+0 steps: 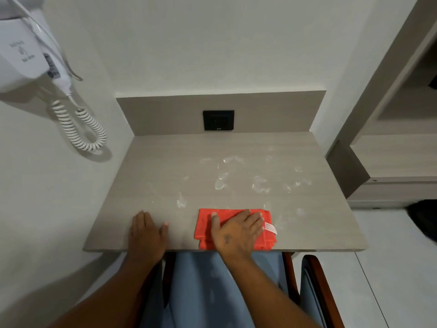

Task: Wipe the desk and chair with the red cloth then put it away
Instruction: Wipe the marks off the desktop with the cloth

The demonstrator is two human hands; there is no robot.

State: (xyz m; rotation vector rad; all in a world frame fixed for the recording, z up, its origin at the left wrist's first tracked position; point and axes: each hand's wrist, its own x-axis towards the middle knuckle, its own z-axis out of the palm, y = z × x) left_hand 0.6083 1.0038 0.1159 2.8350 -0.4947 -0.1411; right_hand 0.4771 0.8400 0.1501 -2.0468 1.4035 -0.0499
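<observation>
A folded red cloth (205, 227) with a white label lies near the front edge of the grey desk (165, 166). My right hand (236, 230) presses flat on the cloth, fingers spread. My left hand (146, 233) rests flat on the bare desk top to the cloth's left, holding nothing. Whitish wet smears (257, 183) cover the middle and right of the desk. Below the desk edge stands the chair (314, 280), with a blue seat and a dark wooden frame, partly hidden by my arms.
A black wall socket (218, 120) sits in the desk's back panel. A white wall-mounted hair dryer (26, 50) with a coiled cord (80, 129) hangs at the left. Grey shelving (392, 147) stands at the right, with pale floor tiles beyond the chair.
</observation>
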